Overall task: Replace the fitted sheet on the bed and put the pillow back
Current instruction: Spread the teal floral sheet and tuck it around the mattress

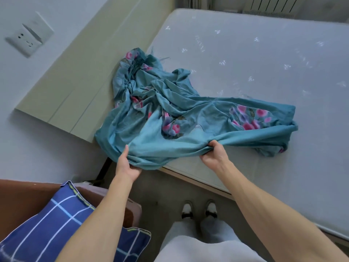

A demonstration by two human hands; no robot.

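A teal fitted sheet [181, 114] with pink flower prints lies crumpled on the near left corner of the bare grey mattress [264, 63]. My left hand [127, 164] grips the sheet's near edge where it hangs over the mattress corner. My right hand [214, 155] pinches a bunched fold of the same edge further right. The stretch of cloth between both hands is pulled fairly taut. A blue checked pillow [56, 224] rests on a brown seat at the lower left, partly hidden by my left forearm.
A pale green headboard [75, 82] stands along the mattress's left side against a wall with a white socket [28, 38]. The brown seat [22, 201] sits at the lower left. My feet [199, 208] stand on the floor beside the bed. A radiator [268, 6] is beyond the far edge.
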